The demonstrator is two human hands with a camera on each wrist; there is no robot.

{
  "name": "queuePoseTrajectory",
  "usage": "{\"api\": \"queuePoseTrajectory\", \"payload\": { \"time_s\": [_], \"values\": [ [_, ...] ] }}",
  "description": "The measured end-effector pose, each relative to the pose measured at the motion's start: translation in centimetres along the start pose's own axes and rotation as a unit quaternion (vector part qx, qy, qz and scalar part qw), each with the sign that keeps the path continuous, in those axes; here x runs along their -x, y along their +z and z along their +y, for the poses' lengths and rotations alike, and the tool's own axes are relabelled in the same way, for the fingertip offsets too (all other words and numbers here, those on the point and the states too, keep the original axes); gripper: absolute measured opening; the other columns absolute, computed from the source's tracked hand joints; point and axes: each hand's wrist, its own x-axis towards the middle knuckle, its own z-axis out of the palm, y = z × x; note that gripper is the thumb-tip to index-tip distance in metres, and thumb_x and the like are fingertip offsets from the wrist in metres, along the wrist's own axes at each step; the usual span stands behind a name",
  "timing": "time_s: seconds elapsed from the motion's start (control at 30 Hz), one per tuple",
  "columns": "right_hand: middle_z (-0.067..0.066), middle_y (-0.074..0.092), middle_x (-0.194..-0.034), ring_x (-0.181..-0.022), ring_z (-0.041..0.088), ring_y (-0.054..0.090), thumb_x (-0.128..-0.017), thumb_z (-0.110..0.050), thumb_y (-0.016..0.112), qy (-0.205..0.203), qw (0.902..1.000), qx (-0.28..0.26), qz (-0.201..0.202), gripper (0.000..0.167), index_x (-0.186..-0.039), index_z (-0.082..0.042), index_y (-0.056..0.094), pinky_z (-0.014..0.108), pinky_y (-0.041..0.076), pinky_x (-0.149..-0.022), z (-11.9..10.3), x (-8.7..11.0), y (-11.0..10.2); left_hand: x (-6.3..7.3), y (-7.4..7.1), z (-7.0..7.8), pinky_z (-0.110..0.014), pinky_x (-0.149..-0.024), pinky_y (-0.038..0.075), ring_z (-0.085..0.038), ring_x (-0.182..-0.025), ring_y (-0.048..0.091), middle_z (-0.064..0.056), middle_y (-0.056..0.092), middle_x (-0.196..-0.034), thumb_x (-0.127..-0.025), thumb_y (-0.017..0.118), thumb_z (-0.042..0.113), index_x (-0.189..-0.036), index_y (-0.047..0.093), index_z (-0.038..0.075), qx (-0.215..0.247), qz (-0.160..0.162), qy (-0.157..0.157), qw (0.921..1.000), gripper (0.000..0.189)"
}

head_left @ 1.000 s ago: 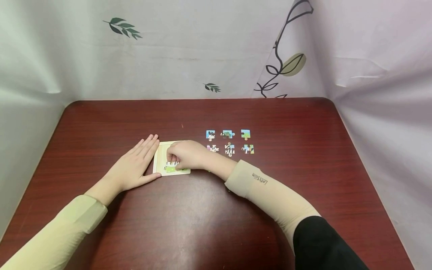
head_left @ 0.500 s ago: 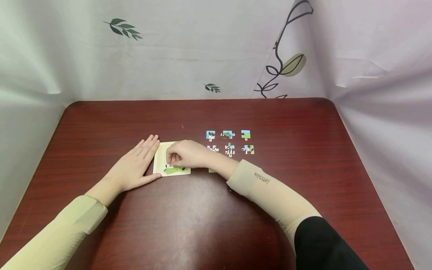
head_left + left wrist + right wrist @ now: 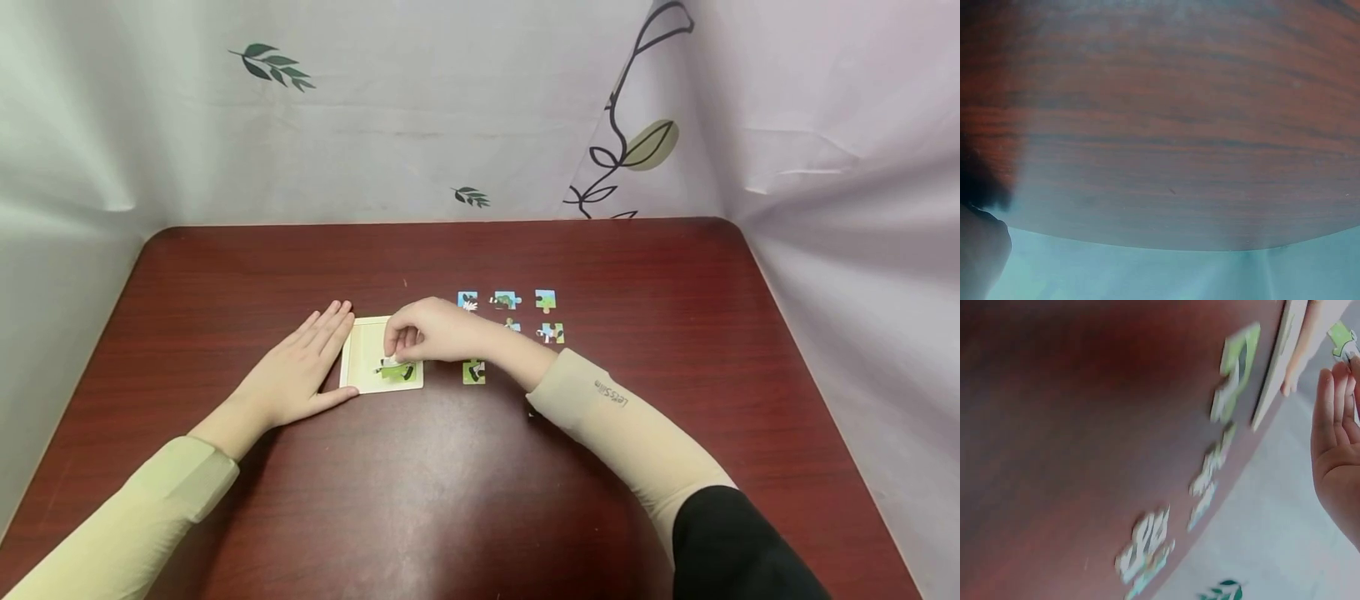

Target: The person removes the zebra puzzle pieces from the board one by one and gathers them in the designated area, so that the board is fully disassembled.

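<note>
In the head view a small pale puzzle tray [image 3: 363, 342] lies left of centre. My left hand [image 3: 296, 371] rests flat on the table beside it, fingers straight, thumb and fingertips at the tray's left edge. My right hand [image 3: 435, 331] pinches a green, white and black jigsaw piece [image 3: 397, 372] over the tray's lower right part. The same piece shows at the fingertips in the right wrist view, green part outward. In the left wrist view only a dark blurred bit of the hand [image 3: 982, 253] enters at the left edge.
To the tray's right lie several loose jigsaw pieces, among them a green one [image 3: 474, 372], a blue one with a bush [image 3: 506, 300] and a green-blue one [image 3: 546, 301]. My right forearm hides some. A pale curtain [image 3: 375, 125] hangs behind the red-brown table [image 3: 420, 500].
My right hand has moved rightward and slightly away from me, the pinched jigsaw piece shifting with it. A green loose piece has come into fuller view below the wrist. My left hand stays put.
</note>
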Motion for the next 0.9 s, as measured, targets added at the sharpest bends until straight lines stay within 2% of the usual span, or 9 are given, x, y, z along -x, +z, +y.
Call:
{"api": "queuePoseTrajectory", "payload": {
  "time_s": [0.47,0.7,0.9],
  "values": [
    [0.003,0.076,-0.098,-0.086,0.012,0.070,-0.096,-0.007,0.077,0.036,0.9985,0.009,0.040,0.006,-0.101,-0.010,0.079,0.020,0.060,-0.081,1.5,6.0,-3.1,0.1,0.3,-0.1,-0.033,-0.138,-0.001,-0.040,-0.163,0.025,-0.027,0.025,-0.174,-0.098,0.059,0.066,-0.164,0.025,-0.008,-0.011,0.006,-0.001,0.9999,0.105],
    [0.003,0.076,-0.097,-0.083,0.011,0.069,-0.094,-0.004,0.076,0.060,0.9965,0.012,0.056,0.008,-0.100,-0.009,0.079,0.024,0.061,-0.078,3.0,8.8,-3.7,0.2,0.4,-0.3,-0.034,-0.139,0.000,-0.041,-0.163,0.025,-0.027,0.025,-0.174,-0.097,0.061,0.065,-0.164,0.025,-0.009,-0.012,0.006,0.001,0.9999,0.105],
    [0.003,0.078,-0.095,-0.083,0.011,0.070,-0.095,-0.002,0.074,0.072,0.9962,0.012,0.047,0.010,-0.100,-0.008,0.079,0.025,0.061,-0.078,4.2,10.5,-3.8,0.2,0.4,-0.3,-0.035,-0.139,0.002,-0.042,-0.163,0.026,-0.027,0.024,-0.174,-0.097,0.062,0.064,-0.164,0.025,-0.009,-0.012,0.004,0.001,0.9999,0.105]
  ]
}}
